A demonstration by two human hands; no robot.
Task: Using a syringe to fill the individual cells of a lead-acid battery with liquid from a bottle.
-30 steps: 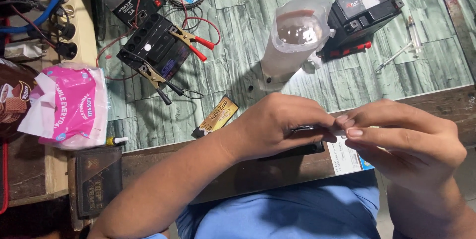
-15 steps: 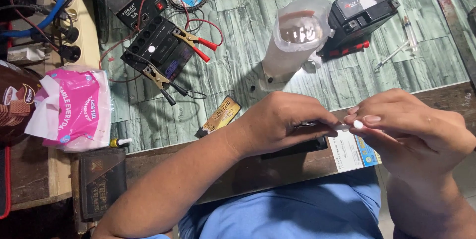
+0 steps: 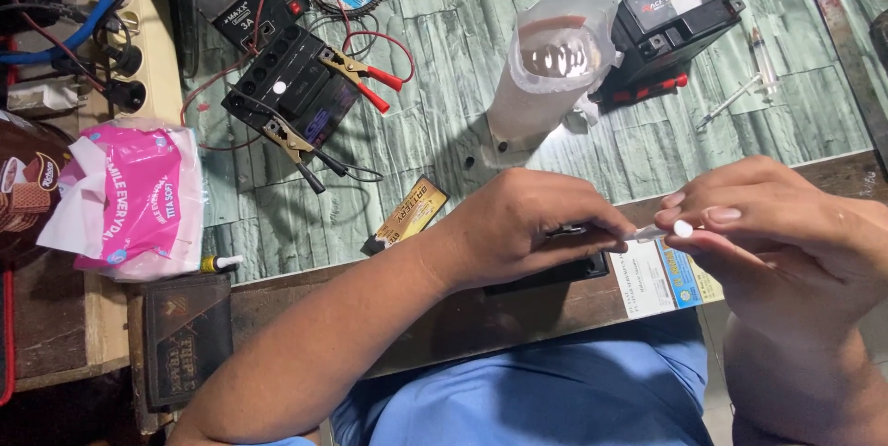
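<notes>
small syringe gripped over the worktop's edge

head view: both hands meet above the near edge of the worktop (image 3: 444,113). the left hand (image 3: 527,233) is closed narrowly around the barrel end of a slim clear syringe (image 3: 647,234), while the right hand (image 3: 777,233) pinches its white-tipped end between thumb and fingertips (image 3: 721,216). the syringe hangs in the air, touching nothing but the two hands, with a paper label (image 3: 661,277) below it. its middle is mostly hidden by the fingers, so what is inside cannot be told. the likely risk is a slip: the piece is thin and gripped only at its ends, past the worktop's edge, so it could fall onto the lap. further back sit a small black battery (image 3: 291,85) with red clamps (image 3: 365,76), a second battery (image 3: 680,11), a bagged white container (image 3: 550,62) and a pink tissue pack (image 3: 134,201).
</notes>
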